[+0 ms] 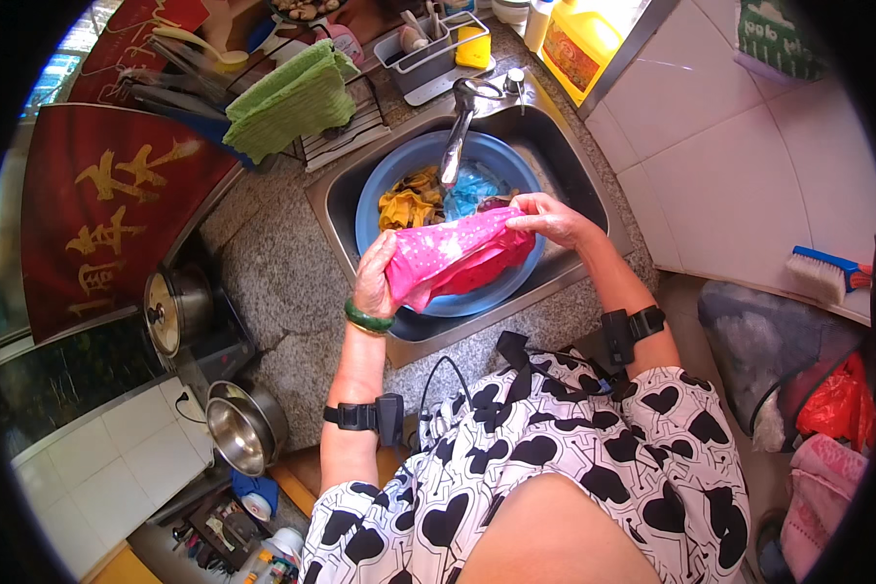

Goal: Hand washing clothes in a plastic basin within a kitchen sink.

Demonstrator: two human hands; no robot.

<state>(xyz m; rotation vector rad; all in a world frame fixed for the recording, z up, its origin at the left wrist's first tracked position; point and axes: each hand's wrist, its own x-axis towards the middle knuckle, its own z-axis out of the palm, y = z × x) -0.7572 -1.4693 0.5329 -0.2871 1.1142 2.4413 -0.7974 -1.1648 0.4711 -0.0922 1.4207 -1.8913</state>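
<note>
Stretched between both hands is a pink cloth garment [445, 252] with white dots. My left hand [376, 274] grips its left end, a green bangle on that wrist. Its upper right edge is pinched between the thumb and fingers of my right hand [551, 220]. The garment hangs over a blue plastic basin [371, 208] standing in a steel sink [573, 186]. Wet yellow cloth [409, 204] and light blue cloth [473, 191] lie in the basin, partly hidden by the pink garment. Above them reaches the chrome faucet [455, 146]; whether water runs is hard to tell.
Left of the sink runs a granite counter [270, 255], with a lidded pot [179, 310] and steel bowls [241, 431]. A green towel [292, 98] hangs on a rack behind. A grey caddy [416, 62] and yellow jug [580, 44] stand behind the sink. At right lies a brush [825, 271].
</note>
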